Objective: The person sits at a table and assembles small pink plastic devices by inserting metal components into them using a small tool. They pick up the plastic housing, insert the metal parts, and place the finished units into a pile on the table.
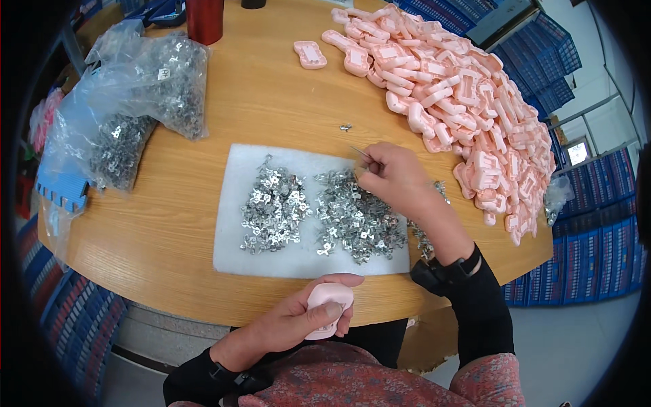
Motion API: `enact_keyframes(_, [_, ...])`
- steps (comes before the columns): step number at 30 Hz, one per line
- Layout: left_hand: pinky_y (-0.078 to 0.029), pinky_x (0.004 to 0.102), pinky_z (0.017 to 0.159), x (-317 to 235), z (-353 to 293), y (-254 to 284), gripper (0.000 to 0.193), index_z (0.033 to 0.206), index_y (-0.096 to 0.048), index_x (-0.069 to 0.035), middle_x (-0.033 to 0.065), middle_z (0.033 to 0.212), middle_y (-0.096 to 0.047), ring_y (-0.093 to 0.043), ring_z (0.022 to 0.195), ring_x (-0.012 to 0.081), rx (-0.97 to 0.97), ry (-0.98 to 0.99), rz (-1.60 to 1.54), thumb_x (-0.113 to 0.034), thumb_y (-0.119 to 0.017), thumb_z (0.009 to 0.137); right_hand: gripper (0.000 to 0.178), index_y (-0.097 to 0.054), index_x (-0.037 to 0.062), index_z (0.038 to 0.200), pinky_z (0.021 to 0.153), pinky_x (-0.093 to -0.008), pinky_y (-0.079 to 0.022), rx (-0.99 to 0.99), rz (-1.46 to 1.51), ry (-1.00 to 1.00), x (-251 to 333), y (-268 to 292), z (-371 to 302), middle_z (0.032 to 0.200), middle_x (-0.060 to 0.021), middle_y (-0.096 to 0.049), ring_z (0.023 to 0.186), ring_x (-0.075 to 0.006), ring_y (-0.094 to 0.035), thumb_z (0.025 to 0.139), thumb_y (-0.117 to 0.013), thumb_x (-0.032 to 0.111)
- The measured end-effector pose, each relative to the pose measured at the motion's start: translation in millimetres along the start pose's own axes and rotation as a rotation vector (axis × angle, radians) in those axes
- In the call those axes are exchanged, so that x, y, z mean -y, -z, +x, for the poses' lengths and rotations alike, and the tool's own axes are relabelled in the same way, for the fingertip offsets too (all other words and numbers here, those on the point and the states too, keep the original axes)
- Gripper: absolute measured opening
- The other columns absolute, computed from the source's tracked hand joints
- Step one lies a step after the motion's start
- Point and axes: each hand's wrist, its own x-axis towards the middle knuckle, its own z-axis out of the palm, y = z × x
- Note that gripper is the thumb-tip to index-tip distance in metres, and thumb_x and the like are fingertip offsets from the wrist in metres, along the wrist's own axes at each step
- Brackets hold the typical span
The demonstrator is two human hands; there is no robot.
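Note:
Near the table's front edge, my left hand (288, 320) is closed round a pink plastic shell (329, 294), thumb across its face. My right hand (393, 175) pinches a thin metal tool (358, 151), which looks like tweezers; its tip points up and left. That hand hovers by the upper edge of a pile of small silvery metal clips (359, 224). To the left lies a second pile of bright metal clips (274, 207). Both piles rest on a white foam sheet (227, 237). More metal pieces (422, 243) are partly hidden under my right wrist.
A large heap of pink shells (468, 102) covers the table's right side, with one single shell (310, 55) apart from it. Clear bags of metal parts (169, 88) and a red cup (205, 20) stand at the left. One loose clip (346, 127) lies beyond the foam.

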Motion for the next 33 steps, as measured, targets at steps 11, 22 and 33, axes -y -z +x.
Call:
enact_keyframes(11, [-0.048, 0.0326, 0.091, -2.8, 1.4, -0.9, 0.052, 0.15, -0.032, -0.002, 0.0071, 0.11, -0.056, -0.059, 0.098, 0.0147, 0.047, -0.012, 0.011, -0.024, -0.048, 0.106, 0.02, -0.07, 0.0031, 0.099, 0.065, -0.0316, -0.048, 0.062, -0.039, 0.159, 22.0, -7.3, 10.3, 0.081, -0.0086, -0.063, 0.07, -0.0164, -0.059, 0.083, -0.069, 0.015])
enact_keyframes(22, [-0.047, 0.0299, 0.084, 3.6, 0.2, 0.0, 0.048, 0.148, -0.035, -0.009, 0.0057, 0.103, -0.056, -0.056, 0.093, 0.0136, 0.037, -0.046, 0.003, -0.028, -0.048, 0.106, 0.021, -0.062, 0.0021, 0.083, 0.057, -0.0258, -0.039, 0.145, 0.279, -0.034, 18.0, -11.2, 25.9, 0.07, 0.0042, -0.052, 0.064, -0.0055, -0.045, 0.087, -0.072, 0.02])
enact_keyframes(33, [-0.047, 0.0305, 0.08, 11.0, 2.7, 4.9, 0.04, 0.143, -0.037, -0.01, 0.0059, 0.104, -0.055, -0.057, 0.09, 0.0147, 0.083, -0.134, -0.037, -0.024, -0.047, 0.106, 0.023, -0.061, 0.0007, 0.078, 0.056, -0.0254, -0.04, 0.139, 0.363, -0.191, 5.8, 15.4, -24.7, 0.068, 0.0032, -0.054, 0.063, -0.0049, -0.045, 0.084, -0.071, 0.02])
